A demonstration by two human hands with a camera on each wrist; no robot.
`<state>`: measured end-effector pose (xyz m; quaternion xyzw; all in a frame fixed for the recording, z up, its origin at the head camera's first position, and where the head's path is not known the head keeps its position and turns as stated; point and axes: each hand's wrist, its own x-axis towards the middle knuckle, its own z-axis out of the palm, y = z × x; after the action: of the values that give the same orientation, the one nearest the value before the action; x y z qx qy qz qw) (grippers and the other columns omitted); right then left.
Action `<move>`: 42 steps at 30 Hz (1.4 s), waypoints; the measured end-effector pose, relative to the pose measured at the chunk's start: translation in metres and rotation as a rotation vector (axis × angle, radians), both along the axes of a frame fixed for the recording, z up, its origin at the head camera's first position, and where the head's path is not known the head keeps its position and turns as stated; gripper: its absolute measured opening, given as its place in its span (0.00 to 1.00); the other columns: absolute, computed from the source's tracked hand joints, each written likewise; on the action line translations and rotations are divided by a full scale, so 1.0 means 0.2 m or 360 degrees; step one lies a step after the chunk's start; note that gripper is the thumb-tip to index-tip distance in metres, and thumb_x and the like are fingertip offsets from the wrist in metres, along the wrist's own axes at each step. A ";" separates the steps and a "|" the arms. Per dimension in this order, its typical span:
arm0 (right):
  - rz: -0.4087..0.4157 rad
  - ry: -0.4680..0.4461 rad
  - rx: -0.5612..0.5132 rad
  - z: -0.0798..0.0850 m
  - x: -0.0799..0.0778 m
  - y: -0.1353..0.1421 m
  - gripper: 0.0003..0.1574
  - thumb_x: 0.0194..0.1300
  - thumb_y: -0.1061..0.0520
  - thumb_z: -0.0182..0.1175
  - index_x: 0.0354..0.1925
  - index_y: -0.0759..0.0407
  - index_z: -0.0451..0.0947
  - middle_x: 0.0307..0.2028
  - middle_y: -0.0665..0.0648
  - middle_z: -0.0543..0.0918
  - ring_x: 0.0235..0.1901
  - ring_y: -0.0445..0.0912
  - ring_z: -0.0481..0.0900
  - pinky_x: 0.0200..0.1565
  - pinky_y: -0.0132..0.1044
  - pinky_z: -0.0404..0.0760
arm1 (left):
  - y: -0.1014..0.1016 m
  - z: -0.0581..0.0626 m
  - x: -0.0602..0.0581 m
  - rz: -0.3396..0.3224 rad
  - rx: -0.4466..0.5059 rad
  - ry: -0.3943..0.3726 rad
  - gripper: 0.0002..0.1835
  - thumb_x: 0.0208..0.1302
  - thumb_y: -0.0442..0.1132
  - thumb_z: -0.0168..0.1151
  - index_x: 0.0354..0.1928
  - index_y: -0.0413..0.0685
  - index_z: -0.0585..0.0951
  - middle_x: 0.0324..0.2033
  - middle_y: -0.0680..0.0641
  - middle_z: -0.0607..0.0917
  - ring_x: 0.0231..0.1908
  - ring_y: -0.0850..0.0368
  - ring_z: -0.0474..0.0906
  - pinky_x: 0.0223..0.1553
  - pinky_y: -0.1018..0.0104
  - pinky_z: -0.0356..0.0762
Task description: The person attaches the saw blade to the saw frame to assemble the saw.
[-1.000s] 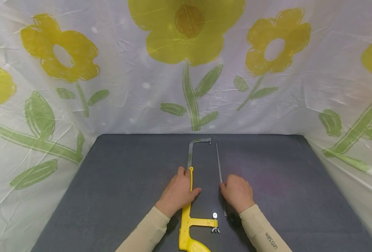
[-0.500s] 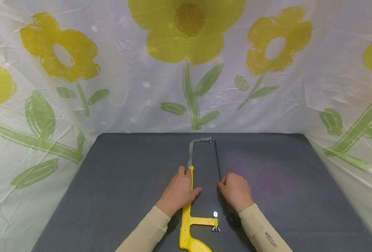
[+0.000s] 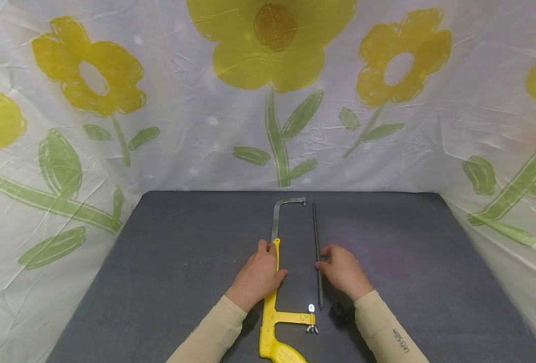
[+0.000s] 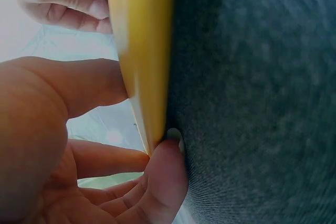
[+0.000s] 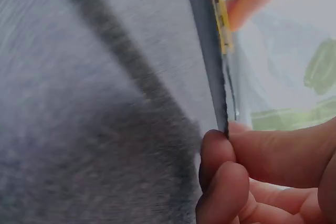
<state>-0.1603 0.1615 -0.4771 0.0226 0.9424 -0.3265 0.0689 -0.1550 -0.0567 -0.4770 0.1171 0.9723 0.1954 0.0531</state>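
Observation:
A hacksaw frame [image 3: 268, 327], yellow with a bent steel front arm, lies on the dark table without a blade across its gap. My left hand [image 3: 253, 276] grips its yellow back; in the left wrist view the fingers [image 4: 167, 179] and thumb close about the yellow bar [image 4: 142, 51]. To the right, my right hand [image 3: 344, 271] pinches a thin dark hacksaw blade [image 3: 316, 232] near its middle, roughly parallel to the frame. Teeth show along one edge of the blade [image 5: 207, 61] in the right wrist view. A wing nut [image 3: 312, 329] sits at the frame's near arm.
The dark grey tabletop [image 3: 182, 252] ends at a white curtain [image 3: 173, 141] with yellow flowers, which also hangs at both sides. Something small and black [image 3: 339, 311] shows beneath the right wrist, its kind unclear.
The blade has turned about its length: its shiny look went to a thin edge and now a wider dark face shows. The right fingers have shifted on it and spread slightly. The left hand stays put.

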 end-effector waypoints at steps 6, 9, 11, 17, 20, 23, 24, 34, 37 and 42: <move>0.0017 -0.0040 -0.0261 0.03 -0.01 0.03 0.16 0.66 0.59 0.66 0.50 0.65 0.78 0.24 0.53 0.83 0.25 0.43 0.78 0.30 0.37 0.74 | 0.00 0.00 0.00 -0.0001 -0.0004 0.0007 0.42 0.63 0.50 0.71 0.72 0.33 0.67 0.57 0.38 0.72 0.27 0.59 0.73 0.25 0.72 0.73; 0.0006 -0.0047 -0.0361 0.04 -0.01 0.03 0.16 0.67 0.60 0.65 0.51 0.64 0.76 0.25 0.54 0.84 0.27 0.44 0.79 0.31 0.37 0.75 | 0.00 0.00 0.00 -0.0001 -0.0003 0.0004 0.42 0.63 0.50 0.71 0.72 0.33 0.67 0.57 0.38 0.71 0.27 0.59 0.73 0.25 0.73 0.73; 0.0008 -0.0057 -0.0403 0.04 -0.01 0.02 0.17 0.67 0.60 0.64 0.52 0.64 0.76 0.26 0.54 0.84 0.28 0.44 0.81 0.31 0.37 0.76 | 0.00 0.00 0.00 0.0001 -0.0003 -0.0002 0.42 0.63 0.50 0.71 0.72 0.33 0.67 0.58 0.38 0.71 0.27 0.59 0.73 0.24 0.73 0.73; 0.0014 -0.0100 -0.0454 0.04 -0.01 -0.01 0.17 0.67 0.60 0.65 0.52 0.62 0.76 0.25 0.54 0.84 0.28 0.45 0.81 0.33 0.37 0.77 | 0.01 0.00 0.00 0.0013 -0.0015 -0.0016 0.42 0.64 0.50 0.71 0.72 0.34 0.67 0.58 0.38 0.71 0.27 0.59 0.74 0.24 0.73 0.74; 0.0037 -0.0100 -0.0443 0.03 -0.01 -0.03 0.17 0.66 0.60 0.66 0.51 0.62 0.76 0.24 0.53 0.83 0.27 0.44 0.80 0.32 0.37 0.76 | 0.01 0.00 0.00 0.0017 -0.0023 -0.0011 0.42 0.64 0.50 0.71 0.72 0.33 0.67 0.58 0.38 0.71 0.28 0.58 0.75 0.25 0.72 0.75; 0.0050 -0.0097 -0.0430 0.02 0.00 -0.04 0.17 0.66 0.59 0.67 0.51 0.62 0.77 0.23 0.52 0.83 0.26 0.44 0.80 0.31 0.37 0.76 | 0.01 0.00 0.00 0.0011 -0.0022 0.0002 0.42 0.64 0.49 0.71 0.71 0.33 0.67 0.58 0.38 0.71 0.28 0.58 0.75 0.26 0.71 0.76; 0.0049 -0.0098 -0.0423 0.01 0.00 -0.04 0.17 0.66 0.59 0.67 0.51 0.62 0.77 0.23 0.52 0.83 0.26 0.44 0.80 0.31 0.37 0.76 | 0.01 0.00 0.00 0.0007 -0.0023 0.0006 0.42 0.64 0.49 0.71 0.71 0.32 0.67 0.58 0.38 0.71 0.28 0.58 0.75 0.26 0.71 0.76; 0.0011 -0.0149 -0.0464 0.00 0.00 -0.03 0.15 0.68 0.59 0.64 0.51 0.62 0.77 0.25 0.54 0.84 0.28 0.45 0.80 0.31 0.37 0.75 | 0.01 0.00 0.01 0.0002 -0.0004 -0.0012 0.42 0.63 0.49 0.71 0.71 0.32 0.67 0.57 0.37 0.71 0.27 0.59 0.74 0.25 0.72 0.75; 0.0003 -0.0167 -0.0469 -0.01 0.00 -0.04 0.19 0.67 0.59 0.66 0.54 0.62 0.76 0.25 0.54 0.85 0.27 0.45 0.81 0.32 0.37 0.76 | 0.01 -0.01 0.01 0.0001 -0.0020 -0.0020 0.42 0.64 0.50 0.71 0.72 0.32 0.66 0.59 0.37 0.71 0.27 0.60 0.74 0.25 0.72 0.75; -0.0011 -0.0149 -0.0365 -0.01 -0.01 -0.05 0.25 0.64 0.56 0.69 0.56 0.61 0.74 0.24 0.51 0.85 0.27 0.43 0.81 0.35 0.37 0.75 | 0.01 0.00 0.00 0.0002 -0.0045 -0.0014 0.42 0.64 0.51 0.70 0.72 0.33 0.66 0.60 0.37 0.70 0.28 0.59 0.75 0.26 0.71 0.77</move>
<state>-0.1625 0.1505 -0.4801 0.0330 0.8945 -0.4310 0.1139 -0.1549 -0.0546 -0.4763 0.1148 0.9748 0.1822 0.0589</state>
